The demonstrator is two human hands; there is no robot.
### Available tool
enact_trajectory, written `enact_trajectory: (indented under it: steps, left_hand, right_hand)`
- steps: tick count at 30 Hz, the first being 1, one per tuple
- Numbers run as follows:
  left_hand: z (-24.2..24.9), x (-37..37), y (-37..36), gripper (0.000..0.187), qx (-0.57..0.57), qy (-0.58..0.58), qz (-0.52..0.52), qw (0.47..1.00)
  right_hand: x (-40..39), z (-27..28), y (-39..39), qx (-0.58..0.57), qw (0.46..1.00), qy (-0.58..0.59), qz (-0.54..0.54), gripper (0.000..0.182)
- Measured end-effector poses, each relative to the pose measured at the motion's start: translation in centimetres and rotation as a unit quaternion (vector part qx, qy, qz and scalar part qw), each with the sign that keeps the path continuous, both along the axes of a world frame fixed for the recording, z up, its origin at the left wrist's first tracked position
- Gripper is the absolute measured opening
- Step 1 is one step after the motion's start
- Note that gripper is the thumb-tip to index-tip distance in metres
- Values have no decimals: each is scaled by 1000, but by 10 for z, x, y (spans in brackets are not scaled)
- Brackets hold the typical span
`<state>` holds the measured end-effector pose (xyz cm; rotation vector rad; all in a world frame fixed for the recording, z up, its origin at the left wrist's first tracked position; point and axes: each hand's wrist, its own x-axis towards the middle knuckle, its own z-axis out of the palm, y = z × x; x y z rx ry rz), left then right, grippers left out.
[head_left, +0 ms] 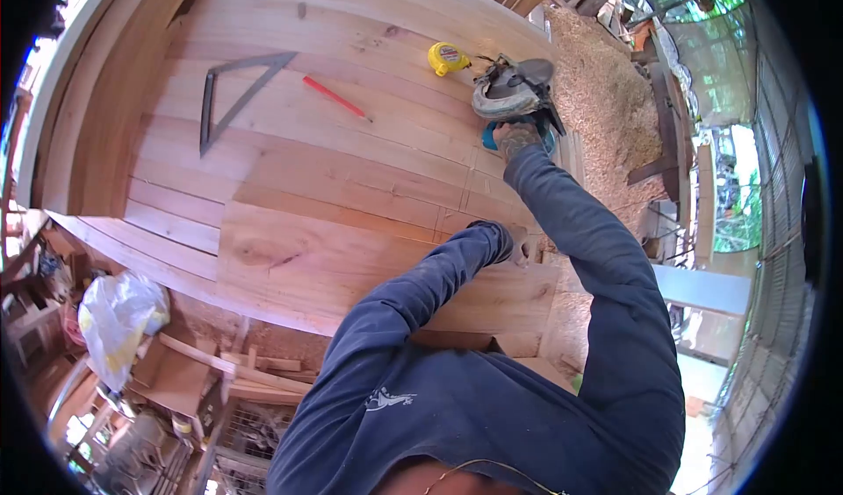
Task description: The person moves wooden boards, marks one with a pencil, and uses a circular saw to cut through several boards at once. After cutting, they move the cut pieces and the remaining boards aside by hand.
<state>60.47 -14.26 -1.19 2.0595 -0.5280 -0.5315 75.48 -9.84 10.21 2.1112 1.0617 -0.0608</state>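
My right hand (516, 137) is wrapped round the teal handle of a circular saw (514, 91), which rests at the right end of a wide wooden surface (351, 82). My left hand (522, 249) is down at the right end of a thick plank (351, 262) nearer my body. Its fingers blend with the wood and are hard to make out. Just left of the saw sits a yellow tape measure (448, 57). Farther left lie a red pencil (336, 98) and a metal triangle square (235, 96). Thin lines cross the boards near my left forearm.
A heavy timber piece (118, 91) stands along the left side. Wood shavings (606, 100) cover the ground beyond the right end. A plastic bag (123, 324) and wood offcuts (219, 368) are at lower left. Wire mesh (781, 188) runs along the far right.
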Motion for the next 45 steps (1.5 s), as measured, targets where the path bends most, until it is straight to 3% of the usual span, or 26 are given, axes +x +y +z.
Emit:
enact_trajectory:
  steps: [2, 5, 8, 9, 11, 12, 13, 14, 15, 16, 19, 21, 22, 23, 26, 29, 32, 33, 36, 37, 39, 41, 42, 45]
  left_hand:
    - [-1, -2, 4, 31, 13, -6, 1, 1000]
    - [-1, -1, 6, 31, 32, -22, 0, 999]
    - [10, -8, 4, 31, 42, -80, 2, 996]
    - [19, -19, 6, 31, 43, -126, 10, 991]
    - [32, -59, 18, 31, 31, -202, 52, 978]
    - [42, -82, 36, 32, 30, -177, 99, 979]
    - [40, -106, 47, 30, -19, -204, 171, 964]
    - [41, -130, 58, 28, -62, -236, 246, 938]
    - [50, -155, 72, 32, 10, -246, 290, 925]
    - [64, -187, 83, 35, 83, -250, 331, 906]
    - [65, -256, 85, 50, 211, -223, 409, 859]
    - [63, -282, 78, 59, 269, -195, 426, 842]
    - [65, -288, 68, 63, 297, -172, 426, 837]
    - [65, -290, 59, 67, 321, -150, 425, 833]
    - [60, -288, 31, 70, 341, -147, 452, 811]
    - [63, -298, -5, 71, 327, -135, 457, 816]
    - [69, -318, -45, 74, 292, -126, 477, 820]
    - [77, -329, -57, 74, 257, -182, 477, 821]
    - [46, -366, -94, 75, 162, -192, 539, 804]
    - [24, -380, -104, 74, 104, -135, 558, 812]
    - [-19, -411, -119, 74, -13, -8, 581, 814]
    - [-8, -421, -118, 73, -289, 215, 520, 775]
    - [1, -430, -118, 73, -411, 323, 462, 716]
    - [-2, -455, -107, 76, -403, 274, 356, 798]
  right_hand:
    - [13, -41, -19, 144, 982, -97, 75, 33]
    - [-26, -2, -48, 255, 937, -50, 233, 36]
    - [-84, 27, -110, 388, 896, 23, 214, 40]
    - [-113, 43, -138, 450, 881, 72, 129, 37]
    - [-135, 28, -209, 532, 845, 56, -24, 30]
    - [-137, 19, -244, 564, 823, 22, -69, 21]
    - [-123, -34, -300, 642, 763, -12, -77, 18]
    - [-115, -69, -352, 676, 686, 154, -220, 29]
    - [-106, -102, -403, 681, 573, 261, -375, 40]
    - [-101, -139, -436, 674, 527, 296, -425, 45]
    - [-144, -137, -412, 699, 261, 457, -485, 50]
    - [-131, -182, -406, 730, 235, 484, -421, 49]
    - [-136, -177, -392, 748, 219, 490, -391, 49]
    - [-140, -166, -389, 725, 162, 527, -413, 61]
    - [-126, -122, -361, 774, 286, 466, -318, 49]
    - [-68, -205, -388, 755, 360, 453, -308, 51]
    - [-89, -196, -389, 764, 408, 402, -295, 47]
    - [-97, -198, -396, 759, 413, 408, -295, 46]
    - [-152, -196, -436, 751, 418, 407, -310, 42]
    - [-184, -184, -439, 752, 412, 400, -324, 39]
    - [-243, -151, -445, 744, 499, 327, -301, 35]
    - [-291, -172, -458, 759, 505, 286, -294, 34]
    - [-315, -182, -464, 765, 507, 267, -293, 34]
    - [-404, -143, -443, 754, 434, 254, -423, 35]
